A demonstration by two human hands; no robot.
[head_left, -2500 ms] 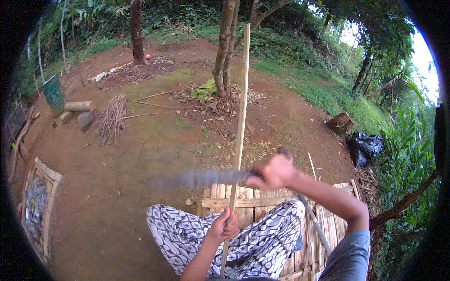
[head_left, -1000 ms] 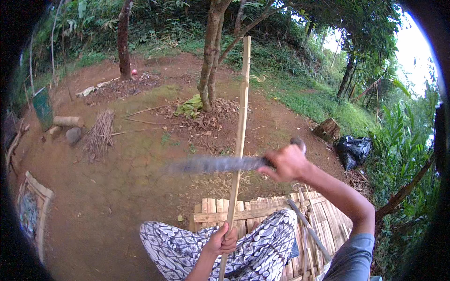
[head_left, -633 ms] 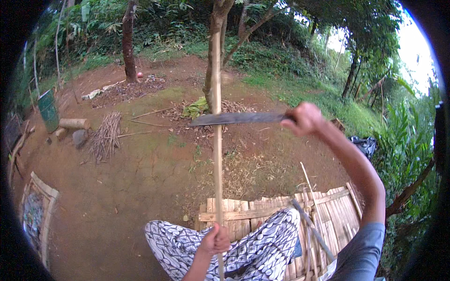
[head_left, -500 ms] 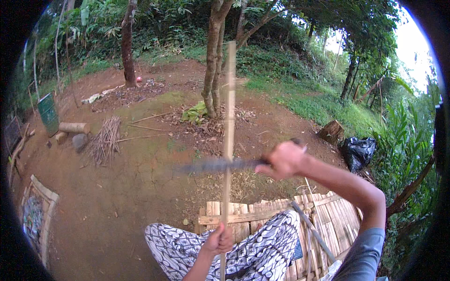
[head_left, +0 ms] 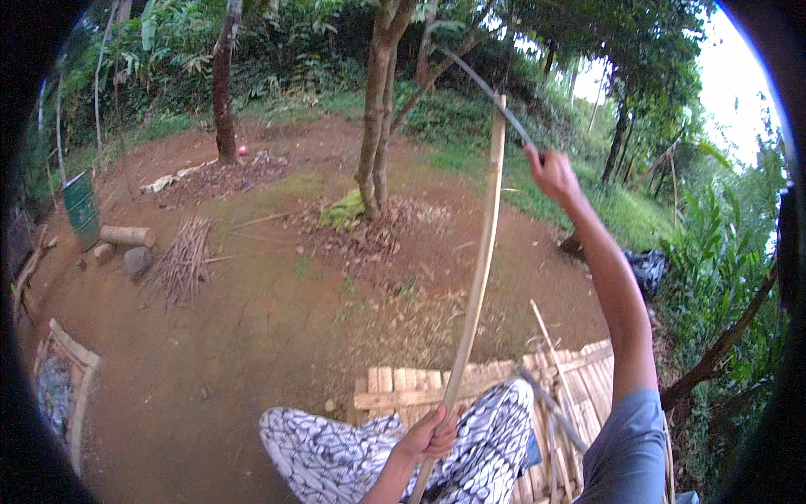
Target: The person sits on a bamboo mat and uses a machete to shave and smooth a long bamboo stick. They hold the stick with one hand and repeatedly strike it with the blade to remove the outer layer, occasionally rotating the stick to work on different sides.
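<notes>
My left hand (head_left: 426, 434) is closed round the lower part of a long pale bamboo strip (head_left: 485, 273). The strip rises from between my legs, leaning a little to the right and bowing slightly. Up at the right, with the arm stretched out, my right hand (head_left: 554, 176) grips the handle of a machete (head_left: 483, 84). Its dark, narrow blade slants up and left across the strip's top end; whether it touches the strip I cannot tell. My crossed legs in patterned trousers (head_left: 336, 437) lie beneath the left hand.
A slatted bamboo platform (head_left: 600, 378) is under me, with a grey bar (head_left: 558, 412) and thin sticks (head_left: 554, 344) on it. A forked tree (head_left: 372, 143) stands ahead. Around are a stick bundle (head_left: 186, 260), log (head_left: 128, 235), green drum (head_left: 81, 212) and black bag (head_left: 646, 270).
My right hand and the machete have risen from the strip's middle to its top end. The strip's top has swung right, and my left hand has shifted slightly right.
</notes>
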